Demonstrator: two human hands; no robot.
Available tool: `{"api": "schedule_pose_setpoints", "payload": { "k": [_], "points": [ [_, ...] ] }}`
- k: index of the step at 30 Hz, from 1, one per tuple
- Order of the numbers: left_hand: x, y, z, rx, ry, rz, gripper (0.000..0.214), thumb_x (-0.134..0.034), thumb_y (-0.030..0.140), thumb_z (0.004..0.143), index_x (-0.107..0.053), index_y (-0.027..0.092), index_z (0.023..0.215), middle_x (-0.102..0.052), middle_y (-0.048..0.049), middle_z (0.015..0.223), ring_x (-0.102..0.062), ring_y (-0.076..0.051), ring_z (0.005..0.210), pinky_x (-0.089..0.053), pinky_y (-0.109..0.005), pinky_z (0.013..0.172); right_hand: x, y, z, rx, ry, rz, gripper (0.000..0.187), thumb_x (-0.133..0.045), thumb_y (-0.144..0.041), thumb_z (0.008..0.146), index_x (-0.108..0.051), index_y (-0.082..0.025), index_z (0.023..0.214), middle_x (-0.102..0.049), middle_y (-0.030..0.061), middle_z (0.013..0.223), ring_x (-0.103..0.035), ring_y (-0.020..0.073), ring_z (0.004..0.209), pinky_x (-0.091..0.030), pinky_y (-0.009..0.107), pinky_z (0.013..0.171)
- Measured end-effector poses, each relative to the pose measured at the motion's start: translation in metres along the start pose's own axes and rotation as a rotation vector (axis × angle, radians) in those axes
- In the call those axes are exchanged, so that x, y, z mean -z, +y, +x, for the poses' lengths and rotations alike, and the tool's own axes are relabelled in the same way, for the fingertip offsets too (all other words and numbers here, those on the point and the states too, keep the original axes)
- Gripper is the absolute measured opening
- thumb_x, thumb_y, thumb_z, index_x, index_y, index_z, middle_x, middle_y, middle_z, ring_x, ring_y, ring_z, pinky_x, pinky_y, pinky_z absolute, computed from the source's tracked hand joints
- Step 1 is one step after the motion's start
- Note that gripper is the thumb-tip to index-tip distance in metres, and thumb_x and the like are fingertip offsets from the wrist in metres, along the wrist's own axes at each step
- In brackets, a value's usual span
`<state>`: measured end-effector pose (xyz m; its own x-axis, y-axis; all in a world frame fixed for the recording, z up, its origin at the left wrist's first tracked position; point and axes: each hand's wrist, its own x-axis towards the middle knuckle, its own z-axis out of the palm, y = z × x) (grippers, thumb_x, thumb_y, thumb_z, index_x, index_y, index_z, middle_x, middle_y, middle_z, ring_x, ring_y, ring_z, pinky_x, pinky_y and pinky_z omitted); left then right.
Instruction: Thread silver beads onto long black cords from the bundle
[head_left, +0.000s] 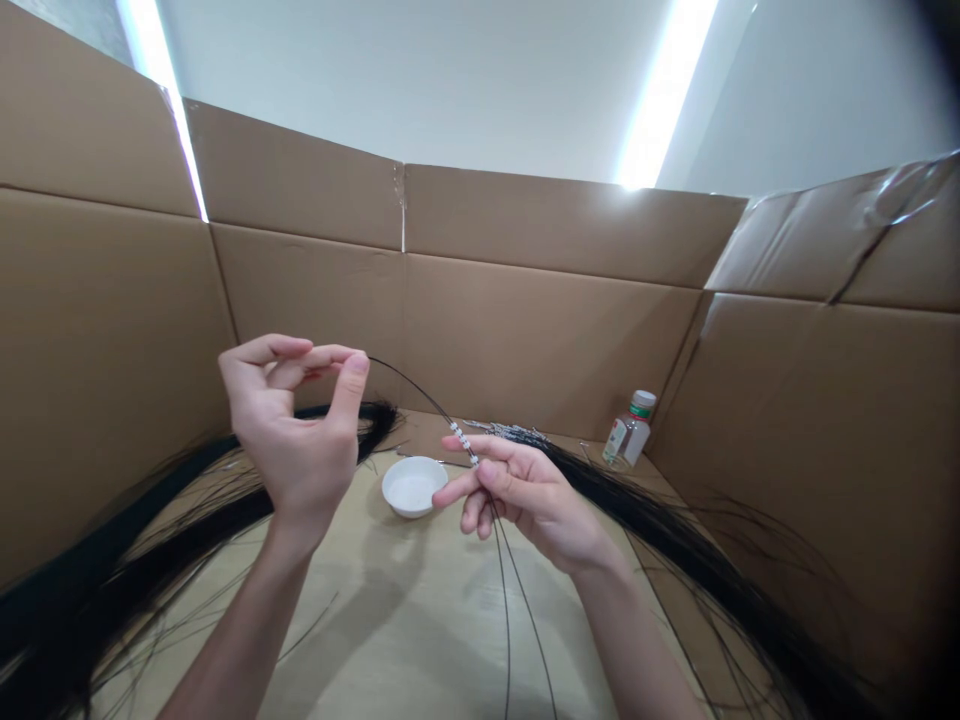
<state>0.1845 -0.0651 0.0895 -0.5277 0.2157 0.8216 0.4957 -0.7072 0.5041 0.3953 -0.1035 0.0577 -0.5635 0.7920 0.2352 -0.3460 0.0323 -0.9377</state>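
A thin black cord (pixel 412 382) arcs between my two hands. My left hand (pixel 304 430) pinches its upper end between thumb and index finger, the other fingers loosely curled. Small white beads with dark gaps between them (pixel 463 440) sit in a short row on the cord. Just below the beads, my right hand (pixel 536 495) pinches the cord between thumb and fingers, its index finger stretched out to the left. From under the right hand two cord tails (pixel 504 590) hang down toward me. Behind the hands stands a shallow white bowl (pixel 409 505); what it holds, if anything, cannot be made out.
Long black strand bundles lie on the left (pixel 165 550) and right (pixel 637 510), the right one reaching back to a pile of beaded ends (pixel 517 433). A clear bottle with a white cap (pixel 628 432) stands at the back right. Cardboard walls (pixel 547 330) surround the pale tabletop (pixel 405 620).
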Motion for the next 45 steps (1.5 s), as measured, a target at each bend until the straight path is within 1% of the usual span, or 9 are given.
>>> {"api": "schedule_pose_setpoints", "payload": {
  "k": [6, 10, 14, 18, 21, 24, 29, 38, 45],
  "points": [
    [0.0005, 0.0011, 0.0007, 0.019, -0.018, -0.009, 0.014, -0.082, 0.025, 0.080, -0.078, 0.014, 0.088, -0.051, -0.0056, 0.109, -0.063, -0.018, 0.093, -0.058, -0.033, 0.089, -0.0015, -0.0035, -0.0016, -0.042, -0.042, -0.006, 0.037, -0.068, -0.040, 0.098, -0.069, -0.018, 0.128, -0.080, 0.0118, 0.110, -0.077, 0.0135, 0.082, -0.059, 0.022, 0.070],
    [0.0010, 0.0027, 0.0008, 0.010, -0.009, -0.016, 0.014, -0.083, 0.025, 0.079, -0.078, 0.014, 0.087, -0.051, -0.0057, 0.108, -0.062, -0.019, 0.099, -0.058, -0.033, 0.088, -0.0040, -0.0037, -0.0019, -0.043, -0.064, -0.035, 0.033, -0.059, -0.042, 0.103, -0.073, -0.017, 0.120, -0.080, 0.0127, 0.111, -0.077, 0.0138, 0.084, -0.059, 0.023, 0.072],
    [0.0021, 0.0074, 0.0003, 0.020, -0.027, -0.020, 0.014, -0.083, 0.024, 0.080, -0.077, 0.014, 0.087, -0.052, -0.0056, 0.108, -0.062, -0.018, 0.099, -0.058, -0.030, 0.086, -0.0059, -0.0030, -0.0014, -0.038, -0.045, -0.049, 0.034, -0.054, -0.043, 0.106, -0.074, -0.017, 0.113, -0.081, 0.0131, 0.108, -0.078, 0.0147, 0.084, -0.058, 0.023, 0.070],
    [0.0025, 0.0096, -0.0015, 0.043, -0.056, -0.023, 0.013, -0.082, 0.024, 0.082, -0.075, 0.014, 0.087, -0.053, -0.0051, 0.110, -0.062, -0.015, 0.093, -0.057, -0.031, 0.088, -0.0069, -0.0020, 0.0002, -0.034, -0.018, -0.071, 0.034, -0.054, -0.044, 0.105, -0.075, -0.017, 0.108, -0.081, 0.0119, 0.105, -0.078, 0.0139, 0.086, -0.057, 0.021, 0.070],
    [0.0016, 0.0075, -0.0034, 0.015, -0.051, -0.030, 0.013, -0.082, 0.025, 0.082, -0.075, 0.015, 0.087, -0.053, -0.0046, 0.109, -0.063, -0.014, 0.091, -0.057, -0.029, 0.085, -0.0064, 0.0010, 0.0021, -0.027, -0.010, -0.071, 0.036, -0.056, -0.047, 0.105, -0.076, -0.016, 0.106, -0.081, 0.0116, 0.106, -0.078, 0.0134, 0.089, -0.057, 0.020, 0.071],
    [0.0010, 0.0046, -0.0047, -0.036, -0.044, -0.014, 0.012, -0.080, 0.026, 0.083, -0.075, 0.016, 0.087, -0.054, -0.0046, 0.107, -0.063, -0.015, 0.096, -0.057, -0.028, 0.085, -0.0054, 0.0043, 0.0036, -0.016, -0.011, -0.067, 0.037, -0.057, -0.048, 0.104, -0.077, -0.016, 0.107, -0.081, 0.0111, 0.106, -0.077, 0.0132, 0.090, -0.057, 0.020, 0.073],
    [0.0010, 0.0026, -0.0046, -0.038, -0.051, 0.002, 0.012, -0.081, 0.027, 0.083, -0.077, 0.017, 0.088, -0.053, -0.0047, 0.108, -0.062, -0.016, 0.098, -0.056, -0.029, 0.087, -0.0042, 0.0053, 0.0050, -0.021, 0.007, -0.092, 0.034, -0.059, -0.045, 0.103, -0.079, -0.017, 0.105, -0.081, 0.0099, 0.105, -0.077, 0.0122, 0.090, -0.056, 0.019, 0.074],
    [0.0003, 0.0021, -0.0034, -0.011, -0.042, -0.010, 0.014, -0.082, 0.027, 0.082, -0.076, 0.016, 0.087, -0.054, -0.0043, 0.108, -0.064, -0.015, 0.090, -0.056, -0.031, 0.085, -0.0022, 0.0021, 0.0027, -0.028, -0.037, -0.161, 0.033, -0.058, -0.039, 0.103, -0.081, -0.016, 0.104, -0.081, 0.0111, 0.106, -0.075, 0.0137, 0.093, -0.054, 0.022, 0.079],
    [0.0008, 0.0044, -0.0029, -0.022, -0.041, -0.017, 0.012, -0.081, 0.027, 0.083, -0.076, 0.016, 0.087, -0.054, -0.0047, 0.108, -0.063, -0.015, 0.092, -0.057, -0.032, 0.086, 0.0001, 0.0027, 0.0033, 0.002, -0.057, -0.179, 0.035, -0.057, -0.041, 0.104, -0.079, -0.015, 0.097, -0.080, 0.0105, 0.104, -0.071, 0.0132, 0.091, -0.052, 0.024, 0.079]
  ]
}}
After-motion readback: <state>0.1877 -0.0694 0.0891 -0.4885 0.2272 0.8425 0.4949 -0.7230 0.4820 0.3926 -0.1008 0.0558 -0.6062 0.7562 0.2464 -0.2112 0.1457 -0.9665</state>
